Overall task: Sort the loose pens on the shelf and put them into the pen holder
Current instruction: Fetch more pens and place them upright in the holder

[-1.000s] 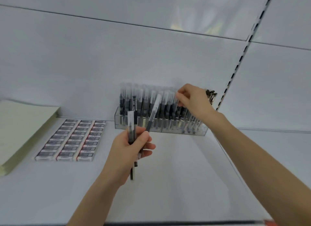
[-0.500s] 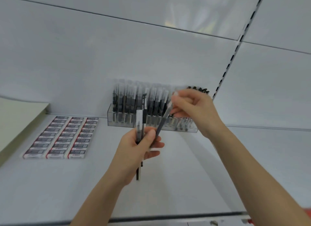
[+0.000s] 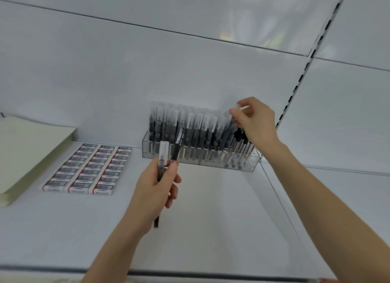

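The left hand (image 3: 157,188) grips two pens (image 3: 163,156) in its fist. Their tops poke up past the thumb, one clear-capped, the other dark and leaning right. Up and to its right, the right hand (image 3: 256,122) pinches the cap end of a third pen (image 3: 229,124), which slants down among the pens standing in the holder (image 3: 211,163). I cannot tell whether its tip is seated. Left of the left hand lie rows of erasers (image 3: 84,169), and beyond them a pad (image 3: 27,152), all on the shelf (image 3: 211,230).

White shelf (image 3: 211,230) carries clear pen holder (image 3: 200,159) at back, eraser boxes (image 3: 88,170), pale paper stack (image 3: 27,154) left.
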Motion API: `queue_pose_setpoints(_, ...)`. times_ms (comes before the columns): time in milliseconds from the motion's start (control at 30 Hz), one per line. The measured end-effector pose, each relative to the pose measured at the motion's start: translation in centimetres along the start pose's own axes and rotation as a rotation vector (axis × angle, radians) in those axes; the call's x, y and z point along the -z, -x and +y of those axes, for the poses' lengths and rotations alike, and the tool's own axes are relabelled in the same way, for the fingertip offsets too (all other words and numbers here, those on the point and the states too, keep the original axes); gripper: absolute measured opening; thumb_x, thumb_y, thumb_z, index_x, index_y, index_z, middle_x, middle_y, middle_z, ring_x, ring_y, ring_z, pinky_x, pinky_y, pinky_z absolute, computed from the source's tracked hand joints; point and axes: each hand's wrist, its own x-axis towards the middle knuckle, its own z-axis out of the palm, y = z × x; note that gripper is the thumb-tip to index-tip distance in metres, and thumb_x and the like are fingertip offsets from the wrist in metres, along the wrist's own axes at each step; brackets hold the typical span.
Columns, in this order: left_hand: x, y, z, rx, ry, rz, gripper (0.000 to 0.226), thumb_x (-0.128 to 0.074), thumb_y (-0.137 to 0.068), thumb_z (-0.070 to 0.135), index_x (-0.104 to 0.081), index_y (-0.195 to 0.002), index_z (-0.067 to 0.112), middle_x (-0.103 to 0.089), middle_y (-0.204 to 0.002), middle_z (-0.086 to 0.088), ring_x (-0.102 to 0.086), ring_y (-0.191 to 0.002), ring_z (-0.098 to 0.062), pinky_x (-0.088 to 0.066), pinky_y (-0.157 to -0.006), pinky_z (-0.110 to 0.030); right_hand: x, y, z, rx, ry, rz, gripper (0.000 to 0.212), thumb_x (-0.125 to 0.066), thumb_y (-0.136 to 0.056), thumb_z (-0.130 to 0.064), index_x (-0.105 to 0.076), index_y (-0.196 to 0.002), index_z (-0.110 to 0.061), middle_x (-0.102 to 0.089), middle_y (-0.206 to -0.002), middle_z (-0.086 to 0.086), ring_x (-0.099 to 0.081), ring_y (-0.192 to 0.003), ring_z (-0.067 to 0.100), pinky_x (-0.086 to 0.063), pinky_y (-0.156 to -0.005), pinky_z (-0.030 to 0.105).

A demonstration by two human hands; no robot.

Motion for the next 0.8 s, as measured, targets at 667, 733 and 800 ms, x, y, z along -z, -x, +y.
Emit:
queue_pose_setpoints(667,-8.2,1.2,0.5,0.054,0.064,-0.377,0.011,-0.05,-0.092,0.017,-0.06,-0.094,0.013,-0.066,-0.078,-0.003,-0.066,-0.063,-0.009,-0.057,-0.056,-0.025,5.7,9.1,0.2,-0.354,-0.632,-0.092,0.004,-0.064,-0.084,-0.007,-0.061,-0.083,-0.01,-0.071,-0.063,0.001,-0.067,-0.056,0.01,-0.052,-0.055,0.018)
queue_pose_setpoints(733,-8.3,1.0,0.3,0.064,-0.035,-0.382,0.014,-0.047,-0.093,0.025,-0.059,-0.094,0.019,-0.065,-0.089,-0.002,-0.068,-0.071,-0.005,-0.058,-0.061,-0.026,7.3,8.4,1.3,-0.366,-0.647,0.064,0.005,-0.064,-0.085,-0.01,-0.06,-0.083,-0.013,-0.071,-0.068,0.003,-0.066,-0.055,0.011,-0.053,-0.056,0.018)
queue_pose_setpoints(800,-7.9,0.7,0.2,0.062,-0.118,-0.352,0.015,-0.045,-0.094,0.028,-0.057,-0.095,0.019,-0.063,-0.086,-0.004,-0.064,-0.057,-0.006,-0.052,-0.048,-0.022,8.9,7.3,2.3,-0.338,-0.601,0.236,0.007,-0.063,-0.086,-0.012,-0.057,-0.085,-0.016,-0.069,-0.073,0.006,-0.067,-0.056,0.013,-0.053,-0.058,0.019)
